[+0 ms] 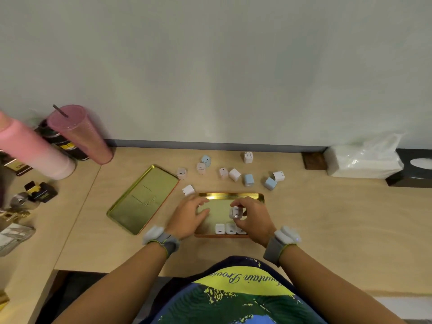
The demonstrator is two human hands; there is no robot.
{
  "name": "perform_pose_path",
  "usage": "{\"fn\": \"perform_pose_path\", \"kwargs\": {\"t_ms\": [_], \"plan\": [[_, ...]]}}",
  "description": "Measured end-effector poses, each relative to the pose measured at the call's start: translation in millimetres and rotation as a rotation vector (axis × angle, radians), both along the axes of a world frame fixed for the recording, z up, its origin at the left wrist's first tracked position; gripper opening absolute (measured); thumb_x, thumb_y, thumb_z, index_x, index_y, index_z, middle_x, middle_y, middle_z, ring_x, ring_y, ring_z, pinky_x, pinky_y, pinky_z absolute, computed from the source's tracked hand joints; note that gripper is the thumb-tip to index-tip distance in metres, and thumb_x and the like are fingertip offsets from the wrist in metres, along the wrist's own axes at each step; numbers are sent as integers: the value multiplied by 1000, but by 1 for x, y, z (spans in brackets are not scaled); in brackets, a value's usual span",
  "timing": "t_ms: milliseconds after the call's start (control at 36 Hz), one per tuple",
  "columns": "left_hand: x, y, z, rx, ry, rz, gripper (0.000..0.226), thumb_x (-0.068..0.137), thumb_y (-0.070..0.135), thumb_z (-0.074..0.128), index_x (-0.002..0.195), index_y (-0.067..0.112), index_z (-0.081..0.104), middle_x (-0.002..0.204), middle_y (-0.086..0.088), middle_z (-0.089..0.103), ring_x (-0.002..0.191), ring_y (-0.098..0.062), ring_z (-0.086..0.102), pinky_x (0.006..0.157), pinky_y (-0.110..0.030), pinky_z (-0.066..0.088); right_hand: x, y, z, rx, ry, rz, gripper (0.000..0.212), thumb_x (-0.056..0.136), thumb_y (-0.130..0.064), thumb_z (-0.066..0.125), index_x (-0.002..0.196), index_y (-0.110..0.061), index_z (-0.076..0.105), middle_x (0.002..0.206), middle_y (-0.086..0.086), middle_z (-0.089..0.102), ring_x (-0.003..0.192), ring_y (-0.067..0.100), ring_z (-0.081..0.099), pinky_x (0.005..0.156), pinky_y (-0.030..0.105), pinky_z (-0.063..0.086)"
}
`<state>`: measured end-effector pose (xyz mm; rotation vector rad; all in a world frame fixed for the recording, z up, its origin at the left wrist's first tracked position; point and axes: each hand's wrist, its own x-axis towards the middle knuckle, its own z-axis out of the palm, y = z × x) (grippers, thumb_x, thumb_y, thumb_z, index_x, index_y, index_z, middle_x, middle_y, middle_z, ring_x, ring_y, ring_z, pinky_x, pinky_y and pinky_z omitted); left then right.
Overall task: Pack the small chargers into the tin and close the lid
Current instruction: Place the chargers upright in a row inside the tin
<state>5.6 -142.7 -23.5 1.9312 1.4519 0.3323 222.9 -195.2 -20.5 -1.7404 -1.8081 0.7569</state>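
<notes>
A shallow gold tin (231, 195) lies open on the wooden table in front of me. Three white chargers (220, 228) stand in a row along its near edge. My right hand (253, 220) pinches another white charger (236, 213) just above the tin's floor. My left hand (189, 217) rests on the tin's left rim, fingers spread, holding nothing. The gold lid (142, 198) lies upside down to the left. Several loose white, pink and blue chargers (248, 179) are scattered beyond the tin, one white charger (188, 190) close to its far left corner.
Pink tumblers (81, 134) and a dark can stand at the far left by the wall, with small clutter (39, 192) along the left edge. A white plastic-wrapped pack (364, 160) and a black tissue box (413, 169) sit far right.
</notes>
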Motion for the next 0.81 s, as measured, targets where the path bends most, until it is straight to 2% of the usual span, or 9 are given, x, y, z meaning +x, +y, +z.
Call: {"fn": "perform_pose_path", "kwargs": {"t_ms": [83, 167, 278, 389, 500, 583, 667, 722, 806], "plan": [[-19, 3, 1, -10, 94, -50, 58, 82, 43, 71, 135, 29, 51, 141, 3, 44, 130, -18, 41, 105, -29, 34, -18, 11, -2, -45, -14, 15, 36, 72, -2, 69, 106, -14, 69, 102, 3, 69, 89, 18, 62, 79, 30, 55], [-32, 0, -2, -77, 189, -147, 73, 76, 42, 76, 140, 29, 44, 146, 3, 37, 133, -21, 38, 107, -33, 36, -41, 23, -4, -117, -30, 59, 39, 74, -1, 65, 111, -12, 69, 108, 8, 69, 95, 23, 63, 85, 32, 53], [-38, 0, -8, -128, 208, -163, 69, 76, 35, 77, 138, 25, 49, 141, 0, 44, 124, -24, 49, 102, -35, 44, -67, 30, -8, -238, -109, 188, 37, 79, -5, 61, 114, -14, 67, 113, 9, 67, 102, 26, 62, 90, 32, 49], [-33, 2, -14, -153, 186, -158, 66, 78, 33, 75, 138, 22, 50, 129, -2, 53, 117, -24, 52, 97, -34, 47, -67, 19, -13, -359, -247, 339, 38, 82, -23, 65, 119, -19, 63, 115, 7, 63, 102, 25, 60, 91, 37, 51], [-33, 6, -19, -181, 160, -141, 72, 75, 34, 76, 140, 20, 49, 121, -5, 58, 110, -24, 55, 92, -32, 48, -57, 4, -18, -298, -404, 380, 43, 80, -42, 60, 121, -30, 57, 112, 3, 64, 100, 27, 60, 84, 37, 48], [-36, 9, -23, -189, 137, -132, 62, 80, 37, 73, 136, 22, 53, 111, -1, 65, 102, -22, 60, 93, -36, 52, -53, -3, -23, -277, -496, 457, 53, 82, -49, 56, 132, -36, 45, 123, 4, 58, 105, 29, 54, 87, 41, 45], [-40, 15, -21, -97, 91, -74, 32, 90, 40, 62, 119, 27, 64, 99, 2, 68, 91, -20, 63, 84, -38, 55, -56, -6, -25, -282, -497, 457, 47, 90, -48, 51, 134, -37, 42, 130, 4, 53, 110, 29, 50, 90, 44, 44], [-43, 25, -21, 45, 97, -11, 21, 94, 35, 56, 108, 24, 68, 109, -1, 66, 95, -26, 63, 83, -35, 53, -60, -8, -25, -283, -463, 410, 39, 94, -44, 49, 132, -35, 45, 130, 4, 54, 110, 28, 50, 90, 44, 45], [-42, 46, -21, 120, 81, 37, 27, 96, 23, 53, 120, 16, 63, 134, -7, 51, 108, -32, 60, 91, -36, 50, -64, -7, -23, -304, -445, 369, 37, 94, -40, 50, 130, -34, 47, 129, 4, 56, 109, 28, 51, 90, 44, 45]]}}
